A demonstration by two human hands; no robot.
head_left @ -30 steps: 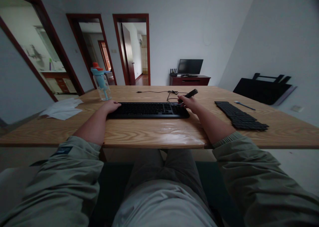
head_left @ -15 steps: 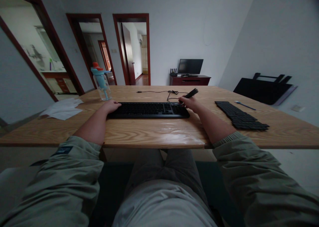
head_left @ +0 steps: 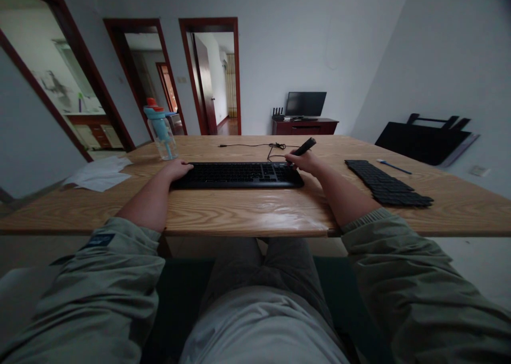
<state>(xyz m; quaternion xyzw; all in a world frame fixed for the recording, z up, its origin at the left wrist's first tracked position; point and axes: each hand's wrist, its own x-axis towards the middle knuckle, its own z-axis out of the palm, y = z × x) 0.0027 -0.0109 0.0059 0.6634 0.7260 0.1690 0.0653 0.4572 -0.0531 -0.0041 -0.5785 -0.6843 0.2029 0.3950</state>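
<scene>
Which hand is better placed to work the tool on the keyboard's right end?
The right hand: it already grips the black tool above the keyboard's right end. The left hand rests on the far left corner.

A wooden table (head_left: pixel 239 215) fills the foreground. At its far left corner stands a clear water bottle (head_left: pixel 161 131) with a blue lid, upright. White paper sheets (head_left: pixel 99 173) lie at the left edge. On the right side lies a dark flat mat of keys (head_left: pixel 386 183), and beyond it a blue pen (head_left: pixel 393 167). A black folded stand (head_left: pixel 425 142) leans against the right wall. A monitor (head_left: pixel 305 104) sits on a dark red cabinet (head_left: pixel 305 126) by the far wall. Three doorways with dark red frames open on the left.
</scene>
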